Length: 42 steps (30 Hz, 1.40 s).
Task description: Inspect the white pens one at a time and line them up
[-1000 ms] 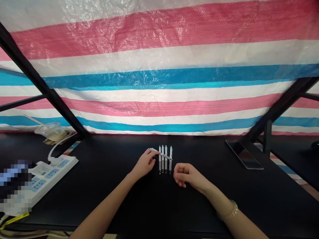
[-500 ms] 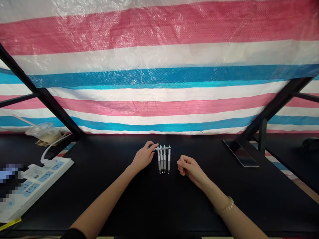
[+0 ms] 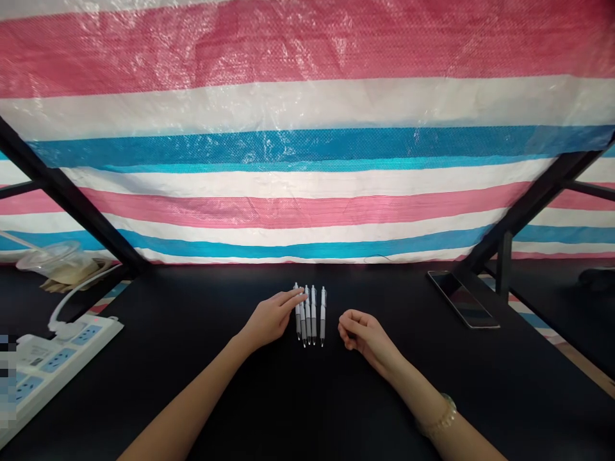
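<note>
Several white and grey click pens (image 3: 308, 315) lie side by side on the black table, clickers at the far end and tips toward me. The rightmost pen (image 3: 323, 316) sits slightly apart from the others. My left hand (image 3: 271, 320) is at the left of the row. Its stretched fingers lie across the upper part of the leftmost pen (image 3: 298, 320) and reach the one beside it; its thumb is mostly hidden. To the right of the row, my right hand (image 3: 362, 336) rests with curled fingers, apart from the pens, and nothing shows in it.
A phone (image 3: 464, 299) lies at the right by the black frame bar (image 3: 502, 246). On the left are a white power strip (image 3: 62, 358) with a plugged cable and a clear plastic cup (image 3: 52, 257). A striped plastic sheet (image 3: 307, 179) hangs behind the table (image 3: 307, 410).
The pen that my left hand held crosswise over the row now lies parallel at its left end. My left fingers have straightened over it. My right hand stays curled; the view has shifted slightly.
</note>
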Tool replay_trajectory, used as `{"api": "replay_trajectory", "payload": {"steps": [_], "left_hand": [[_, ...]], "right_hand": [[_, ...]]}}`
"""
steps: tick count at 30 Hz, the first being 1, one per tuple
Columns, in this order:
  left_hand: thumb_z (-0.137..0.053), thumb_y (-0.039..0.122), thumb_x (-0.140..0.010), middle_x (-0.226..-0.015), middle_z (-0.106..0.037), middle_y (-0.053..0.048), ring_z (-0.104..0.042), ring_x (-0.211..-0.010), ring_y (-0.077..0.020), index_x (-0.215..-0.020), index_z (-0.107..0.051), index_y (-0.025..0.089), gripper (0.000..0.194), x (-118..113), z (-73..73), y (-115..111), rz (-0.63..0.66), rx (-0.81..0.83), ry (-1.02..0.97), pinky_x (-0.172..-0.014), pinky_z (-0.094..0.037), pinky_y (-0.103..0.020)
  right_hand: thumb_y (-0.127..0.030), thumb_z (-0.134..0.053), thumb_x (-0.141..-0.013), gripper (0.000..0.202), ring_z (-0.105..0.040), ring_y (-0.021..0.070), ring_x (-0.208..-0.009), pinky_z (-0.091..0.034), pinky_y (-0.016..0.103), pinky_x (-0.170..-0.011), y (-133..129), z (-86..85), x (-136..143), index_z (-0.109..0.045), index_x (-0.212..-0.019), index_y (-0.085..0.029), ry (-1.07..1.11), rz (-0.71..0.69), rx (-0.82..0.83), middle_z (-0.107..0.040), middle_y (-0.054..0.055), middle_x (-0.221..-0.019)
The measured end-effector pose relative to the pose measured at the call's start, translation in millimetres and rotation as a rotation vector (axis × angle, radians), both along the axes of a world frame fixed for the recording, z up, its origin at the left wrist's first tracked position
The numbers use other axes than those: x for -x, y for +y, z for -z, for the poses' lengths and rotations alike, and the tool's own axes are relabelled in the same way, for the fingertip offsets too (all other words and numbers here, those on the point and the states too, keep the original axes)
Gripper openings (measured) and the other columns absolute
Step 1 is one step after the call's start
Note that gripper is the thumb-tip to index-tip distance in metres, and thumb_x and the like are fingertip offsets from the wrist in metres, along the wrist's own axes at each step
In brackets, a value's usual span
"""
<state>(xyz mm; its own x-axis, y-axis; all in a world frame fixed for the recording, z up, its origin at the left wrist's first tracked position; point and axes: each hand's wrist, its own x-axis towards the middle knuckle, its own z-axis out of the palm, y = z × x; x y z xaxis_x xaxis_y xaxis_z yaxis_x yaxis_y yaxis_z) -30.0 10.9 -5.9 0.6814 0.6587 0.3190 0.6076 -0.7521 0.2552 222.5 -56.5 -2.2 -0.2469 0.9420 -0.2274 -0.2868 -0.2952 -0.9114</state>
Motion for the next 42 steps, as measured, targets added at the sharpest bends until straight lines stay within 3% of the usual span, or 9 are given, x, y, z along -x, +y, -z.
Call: {"api": "replay_trajectory", "payload": {"steps": [2, 5, 10, 13, 18, 21, 24, 39, 42], "left_hand": [[-0.041, 0.004, -0.083, -0.142, -0.044, -0.008, -0.053, -0.118, -0.0227, -0.138, -0.039, 0.028, 0.060, -0.5, -3.2, -7.2, -0.026, 0.055, -0.010, -0.096, -0.047, -0.038], [-0.052, 0.012, -0.081, -0.128, -0.052, -0.008, -0.056, -0.110, -0.0217, -0.135, -0.042, 0.026, 0.056, -1.6, -12.0, -14.0, -0.007, 0.159, -0.064, -0.095, -0.047, -0.036], [-0.077, 0.037, -0.067, -0.127, -0.048, -0.010, -0.050, -0.116, -0.0283, -0.126, -0.048, 0.024, 0.067, -5.8, -14.8, -18.8, 0.066, 0.240, -0.077, -0.098, -0.045, -0.041], [-0.076, 0.035, -0.070, -0.121, -0.050, -0.009, -0.051, -0.111, -0.0270, -0.123, -0.050, 0.024, 0.060, -10.6, -8.1, -20.4, 0.092, 0.235, -0.086, -0.096, -0.046, -0.041], [-0.066, 0.025, -0.079, -0.113, -0.054, -0.009, -0.055, -0.103, -0.0239, -0.113, -0.055, 0.022, 0.036, -22.5, 0.5, -24.1, 0.109, 0.175, -0.116, -0.089, -0.048, -0.038], [-0.064, 0.025, -0.081, -0.111, -0.055, -0.010, -0.056, -0.101, -0.0243, -0.112, -0.056, 0.021, 0.033, -28.3, 3.6, -26.3, 0.135, 0.139, -0.111, -0.087, -0.050, -0.038], [-0.064, 0.027, -0.083, -0.113, -0.056, -0.010, -0.056, -0.103, -0.0247, -0.115, -0.056, 0.022, 0.034, -30.9, 6.5, -28.0, 0.166, 0.131, -0.110, -0.088, -0.049, -0.039], [-0.058, 0.018, -0.084, -0.106, -0.061, -0.007, -0.061, -0.094, -0.0185, -0.111, -0.058, 0.021, 0.028, -32.1, 0.3, -31.1, 0.117, 0.259, -0.312, -0.083, -0.052, -0.032], [-0.053, 0.015, -0.084, -0.099, -0.063, -0.006, -0.062, -0.090, -0.0178, -0.106, -0.060, 0.021, 0.024, -30.8, 1.7, -29.0, 0.051, 0.317, -0.389, -0.081, -0.053, -0.032]], "right_hand": [[-0.046, -0.070, -0.073, 0.033, -0.045, 0.0084, -0.054, -0.035, 0.021, -0.049, -0.5, -1.3, 1.3, -0.059, -0.080, -0.016, -0.025, -0.004, 0.002, -0.055, -0.001, -0.065], [-0.044, -0.070, -0.072, 0.034, -0.049, 0.0110, -0.060, -0.039, 0.023, -0.053, 0.1, -1.7, 2.2, -0.061, -0.091, -0.017, -0.163, 0.007, -0.088, -0.056, -0.001, -0.070], [-0.033, -0.057, -0.082, 0.017, -0.048, 0.0115, -0.064, -0.038, 0.024, -0.057, 2.2, 1.3, 2.0, -0.053, -0.073, -0.019, -0.651, 0.026, -0.421, -0.052, -0.002, -0.070], [-0.027, -0.051, -0.085, 0.020, -0.044, 0.0117, -0.061, -0.034, 0.025, -0.056, 2.7, 4.2, 1.2, -0.045, -0.067, -0.020, -0.824, 0.017, -0.507, -0.047, -0.003, -0.065], [-0.021, -0.063, -0.076, 0.012, -0.049, 0.0157, -0.074, -0.040, 0.027, -0.067, 0.9, 4.9, -3.1, -0.051, -0.078, -0.020, -0.908, -0.033, -0.587, -0.052, -0.001, -0.078], [-0.021, -0.072, -0.071, 0.045, -0.052, 0.0214, -0.098, -0.044, 0.034, -0.086, -1.2, 2.3, -5.7, -0.052, -0.112, -0.023, -0.977, -0.130, -0.700, -0.054, 0.005, -0.106], [-0.021, -0.074, -0.070, 0.061, -0.051, 0.0238, -0.105, -0.044, 0.039, -0.091, -1.7, 1.0, -7.7, -0.048, -0.125, -0.025, -1.059, -0.184, -0.749, -0.053, 0.007, -0.114], [-0.023, -0.072, -0.074, 0.054, -0.050, 0.0256, -0.102, -0.045, 0.041, -0.088, -0.1, -6.5, -16.1, -0.051, -0.124, -0.023, -1.179, -0.202, -0.805, -0.055, 0.008, -0.112], [-0.021, -0.066, -0.078, 0.036, -0.052, 0.0229, -0.099, -0.045, 0.038, -0.086, -0.8, -8.8, -15.5, -0.054, -0.112, -0.022, -1.104, -0.147, -0.791, -0.056, 0.007, -0.107]]}}
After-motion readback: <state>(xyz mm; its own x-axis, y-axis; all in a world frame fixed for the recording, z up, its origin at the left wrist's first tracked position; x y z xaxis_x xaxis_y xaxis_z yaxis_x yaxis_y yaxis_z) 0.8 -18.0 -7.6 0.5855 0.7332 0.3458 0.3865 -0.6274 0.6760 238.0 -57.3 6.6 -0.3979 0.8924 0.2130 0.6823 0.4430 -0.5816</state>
